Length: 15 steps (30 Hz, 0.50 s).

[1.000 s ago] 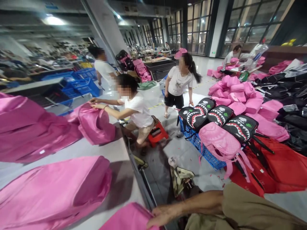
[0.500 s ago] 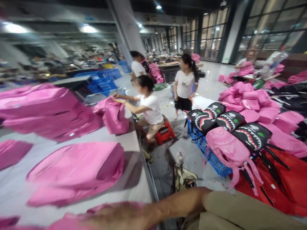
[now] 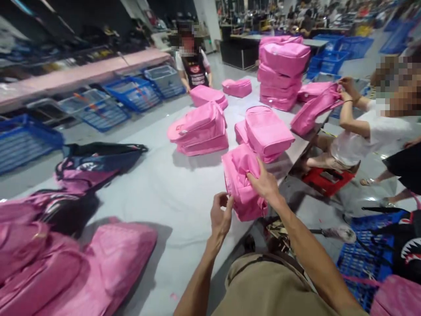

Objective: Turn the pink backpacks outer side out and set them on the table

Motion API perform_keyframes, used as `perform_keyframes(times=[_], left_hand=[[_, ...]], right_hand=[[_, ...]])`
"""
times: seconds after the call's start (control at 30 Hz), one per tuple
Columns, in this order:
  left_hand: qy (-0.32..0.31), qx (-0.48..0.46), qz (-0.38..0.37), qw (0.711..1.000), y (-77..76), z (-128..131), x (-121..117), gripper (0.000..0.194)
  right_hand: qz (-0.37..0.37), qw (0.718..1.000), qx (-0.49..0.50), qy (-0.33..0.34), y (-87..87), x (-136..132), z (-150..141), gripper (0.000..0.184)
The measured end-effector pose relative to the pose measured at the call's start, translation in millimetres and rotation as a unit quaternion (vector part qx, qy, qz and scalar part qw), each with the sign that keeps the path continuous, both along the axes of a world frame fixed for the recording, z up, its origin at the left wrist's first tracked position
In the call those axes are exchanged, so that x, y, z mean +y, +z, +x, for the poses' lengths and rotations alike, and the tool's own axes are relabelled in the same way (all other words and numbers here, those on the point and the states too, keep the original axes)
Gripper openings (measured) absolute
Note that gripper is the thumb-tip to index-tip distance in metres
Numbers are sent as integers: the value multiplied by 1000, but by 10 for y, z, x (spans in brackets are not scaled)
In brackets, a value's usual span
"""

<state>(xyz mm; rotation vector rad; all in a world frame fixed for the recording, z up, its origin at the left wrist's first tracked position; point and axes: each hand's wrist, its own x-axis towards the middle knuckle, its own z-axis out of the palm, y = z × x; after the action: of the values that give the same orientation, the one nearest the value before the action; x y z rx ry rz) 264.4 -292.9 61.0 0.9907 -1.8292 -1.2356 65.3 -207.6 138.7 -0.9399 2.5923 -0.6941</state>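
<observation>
Both hands worked one pink backpack (image 3: 241,182) lying at the near edge of the grey table (image 3: 171,184). The left hand (image 3: 221,216) had its fingers curled shut, pinching the bag's lower left edge. The right hand (image 3: 265,183) lay over the top of the bag, fingers bent and pressing the fabric; whether it truly gripped could not be told.

On the table behind: one stack of two or three pink bags (image 3: 200,129) left of centre, one stack of two (image 3: 266,134) just beyond the held bag, one tall stack of about four (image 3: 283,72) farther back, and two single bags (image 3: 237,87) near the far end. A heap of pink and dark bags (image 3: 66,228) filled the near left corner, number not countable.

Two other people were at the table: one standing (image 3: 194,66) at the far end, one seated (image 3: 368,127) on a red stool (image 3: 327,180) at right, both hands on another pink bag (image 3: 312,112). Several blue crates (image 3: 131,92) stood along the left aisle.
</observation>
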Motion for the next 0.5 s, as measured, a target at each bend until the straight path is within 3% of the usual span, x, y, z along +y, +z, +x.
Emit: perform_keyframes(times=[0.2, 0.5], left_hand=[[-100, 33, 47, 993, -296, -6, -12, 46], [-135, -5, -75, 988, -475, 127, 18, 39]], right_hand=[[-1, 1000, 11, -20, 5, 34, 44, 90], [17, 1000, 20, -14, -24, 46, 16, 94]])
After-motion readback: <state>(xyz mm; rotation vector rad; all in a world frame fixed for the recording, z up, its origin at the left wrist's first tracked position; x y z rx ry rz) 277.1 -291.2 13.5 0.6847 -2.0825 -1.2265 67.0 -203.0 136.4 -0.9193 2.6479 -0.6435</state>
